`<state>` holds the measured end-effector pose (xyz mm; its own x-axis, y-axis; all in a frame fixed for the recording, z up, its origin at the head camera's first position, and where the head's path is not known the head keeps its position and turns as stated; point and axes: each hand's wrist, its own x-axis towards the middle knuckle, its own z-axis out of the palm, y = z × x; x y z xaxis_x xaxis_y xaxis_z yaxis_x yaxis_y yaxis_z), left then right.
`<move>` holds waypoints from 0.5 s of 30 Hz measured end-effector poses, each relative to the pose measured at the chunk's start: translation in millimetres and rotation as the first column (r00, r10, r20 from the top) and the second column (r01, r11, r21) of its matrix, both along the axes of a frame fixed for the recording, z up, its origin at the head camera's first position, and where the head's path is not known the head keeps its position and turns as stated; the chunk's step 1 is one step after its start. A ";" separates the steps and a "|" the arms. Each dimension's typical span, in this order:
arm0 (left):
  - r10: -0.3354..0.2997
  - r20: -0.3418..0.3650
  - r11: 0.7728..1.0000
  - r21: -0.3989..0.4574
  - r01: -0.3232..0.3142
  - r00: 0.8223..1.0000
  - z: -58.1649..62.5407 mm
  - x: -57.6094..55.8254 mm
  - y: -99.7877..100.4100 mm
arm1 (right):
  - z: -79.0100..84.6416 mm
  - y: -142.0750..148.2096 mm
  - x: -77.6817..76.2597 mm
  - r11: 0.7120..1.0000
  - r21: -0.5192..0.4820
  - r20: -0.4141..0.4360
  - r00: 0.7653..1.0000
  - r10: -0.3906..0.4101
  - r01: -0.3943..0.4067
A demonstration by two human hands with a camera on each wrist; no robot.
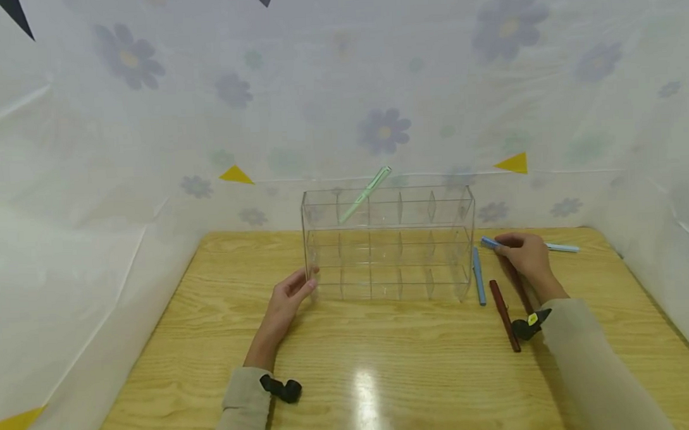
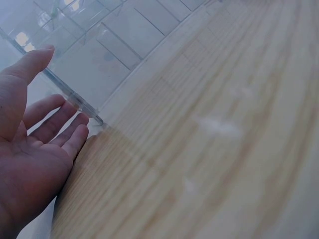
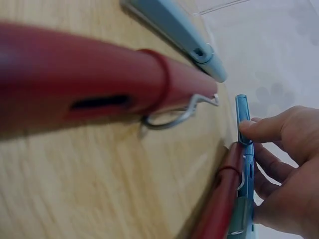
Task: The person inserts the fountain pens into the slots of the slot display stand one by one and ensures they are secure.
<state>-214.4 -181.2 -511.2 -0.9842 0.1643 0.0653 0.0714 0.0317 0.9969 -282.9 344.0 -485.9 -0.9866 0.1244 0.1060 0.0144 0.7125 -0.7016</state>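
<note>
A clear acrylic organizer [image 1: 387, 283] with rows of small compartments stands at the back of the table. My left hand [image 1: 286, 302] is at its left side, with relaxed fingers [image 2: 75, 134] against the side panel's edge and the thumb apart from them. A light green pen [image 1: 366, 194] leans diagonally out of the top row. Right of the organizer, my right hand [image 1: 525, 256] pinches a blue pen [image 3: 242, 112] between thumb and fingers. Just below this hand lies a dark red pen [image 3: 227, 194], partly covered by the hand and wrist in the head view.
Another blue pen [image 1: 479, 277] lies by the organizer's right side. A second red pen [image 1: 504, 317] lies nearer, beside my right wrist. A pale blue pen end [image 1: 565, 248] shows beyond the right hand. Flowered white sheeting [image 1: 341, 114] surrounds the wooden table [image 1: 305, 393].
</note>
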 end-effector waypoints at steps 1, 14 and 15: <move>-0.001 0.000 1.000 0.002 0.001 1.000 0.0 -0.1 0.3 | 2.5 -0.4 0.6 1.000 -0.011 0.006 1.000 -0.012 0.012; 0.007 -0.004 1.000 -0.011 -0.007 1.000 -0.9 0.0 0.3 | 32.9 2.5 4.8 0.992 -0.118 -0.163 0.987 0.018 -0.038; 0.011 0.001 1.000 -0.008 -0.011 1.000 -1.0 0.5 0.1 | 34.7 2.5 4.2 0.993 -0.106 -0.176 0.984 0.025 -0.044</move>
<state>-213.9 -181.1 -512.2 -0.9861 0.1539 0.0633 0.0704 0.0409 0.9967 -278.7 346.4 -451.3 -0.9580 0.1106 0.2646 -0.1386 0.6292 -0.7648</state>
